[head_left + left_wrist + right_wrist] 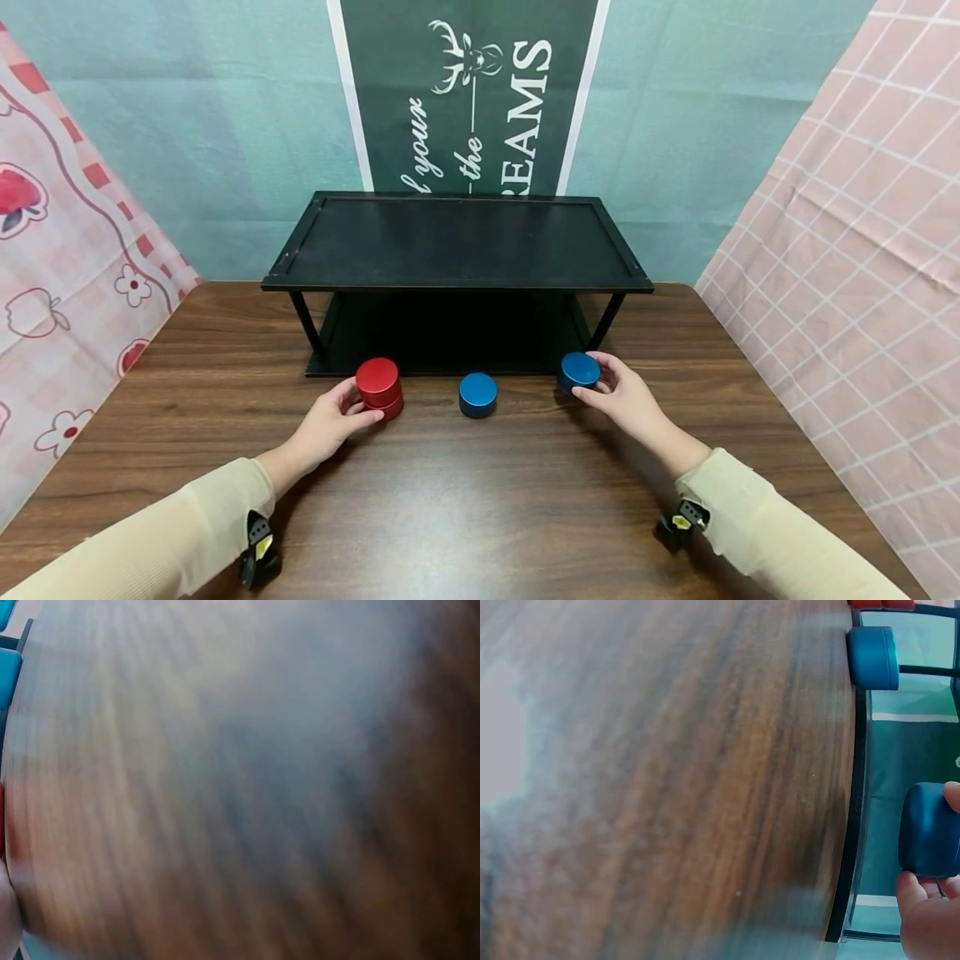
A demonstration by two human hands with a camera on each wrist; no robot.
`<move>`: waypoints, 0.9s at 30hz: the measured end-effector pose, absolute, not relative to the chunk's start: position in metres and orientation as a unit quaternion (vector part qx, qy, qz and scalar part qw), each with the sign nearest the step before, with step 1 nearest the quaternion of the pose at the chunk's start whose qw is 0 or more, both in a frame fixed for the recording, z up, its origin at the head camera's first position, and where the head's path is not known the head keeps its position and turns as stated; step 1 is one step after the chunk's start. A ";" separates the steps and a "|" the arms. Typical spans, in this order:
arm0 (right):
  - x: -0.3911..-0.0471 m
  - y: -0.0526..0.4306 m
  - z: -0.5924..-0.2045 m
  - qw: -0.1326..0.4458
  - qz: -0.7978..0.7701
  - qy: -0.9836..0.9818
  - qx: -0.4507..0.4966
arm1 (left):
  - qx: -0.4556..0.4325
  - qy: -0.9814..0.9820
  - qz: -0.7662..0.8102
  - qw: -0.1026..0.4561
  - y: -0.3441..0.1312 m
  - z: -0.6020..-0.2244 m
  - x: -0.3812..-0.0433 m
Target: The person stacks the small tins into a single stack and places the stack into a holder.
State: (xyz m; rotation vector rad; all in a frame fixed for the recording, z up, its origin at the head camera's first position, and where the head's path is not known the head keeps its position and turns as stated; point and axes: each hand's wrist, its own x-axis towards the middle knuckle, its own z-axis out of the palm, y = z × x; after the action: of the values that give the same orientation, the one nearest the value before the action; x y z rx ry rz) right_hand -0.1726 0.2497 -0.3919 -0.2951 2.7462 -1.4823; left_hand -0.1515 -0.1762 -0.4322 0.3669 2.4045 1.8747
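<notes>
Two short red cylinders [378, 379] stand one on the other at the left front of the black rack, tops offset. My left hand [330, 423] holds this stack from its left side, thumb at the front near the lower one. In the left wrist view only a bit of the thumb [7, 919] shows. A short blue cylinder [477, 394] stands upright on the table between my hands. My right hand [626, 400] grips a second blue cylinder [578, 370] between thumb and fingers. The right wrist view shows that cylinder [928, 829] raised above the tabletop.
A low black two-level rack [457, 242] stands at the back of the brown wooden table [480, 508]. Its lower front edge lies just behind the cylinders. Cloths hang behind and on both sides, including a pink checked cloth [847, 275] on the right.
</notes>
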 end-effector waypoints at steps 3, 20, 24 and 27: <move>-0.174 0.249 -0.389 0.000 -0.468 0.878 -0.096 | 0.118 0.785 0.608 0.033 -0.176 -0.432 -0.151; -0.169 0.245 -0.359 -0.002 -0.480 0.870 -0.113 | 0.123 0.783 0.610 0.030 -0.175 -0.431 -0.152; -0.168 0.242 -0.354 0.000 -0.475 0.872 -0.115 | 0.122 0.786 0.606 0.031 -0.176 -0.431 -0.152; -0.167 0.241 -0.351 -0.001 -0.472 0.874 -0.118 | 0.122 0.787 0.603 0.033 -0.176 -0.431 -0.152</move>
State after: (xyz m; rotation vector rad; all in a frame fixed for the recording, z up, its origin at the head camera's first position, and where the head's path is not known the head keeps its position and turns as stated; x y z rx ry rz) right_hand -0.1671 0.2412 -0.3512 -0.3695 2.7456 -1.4843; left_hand -0.1517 -0.1761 -0.4307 0.3762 2.4218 1.8565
